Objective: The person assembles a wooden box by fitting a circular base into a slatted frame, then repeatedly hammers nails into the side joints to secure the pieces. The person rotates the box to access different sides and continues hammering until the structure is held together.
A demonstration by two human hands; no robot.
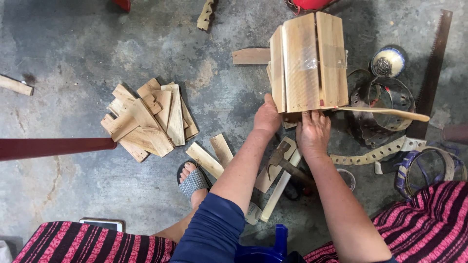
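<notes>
A box-like assembly of pale wooden slats (309,63) stands on the concrete floor in front of me. My left hand (267,117) grips its near left edge. My right hand (312,131) presses against its near bottom edge, fingers spread on the wood. A thin curved wooden strip (390,113) sticks out to the right from under the assembly. A hammer (285,163) lies on the floor below my hands, between my forearms, on loose slats.
A pile of short wood pieces (146,119) lies to the left. A red bar (53,147) crosses from the left edge. A hand saw (431,73), perforated metal strapping (375,104) and coiled bands (429,168) lie right. My sandalled foot (193,181) rests near loose slats (209,158).
</notes>
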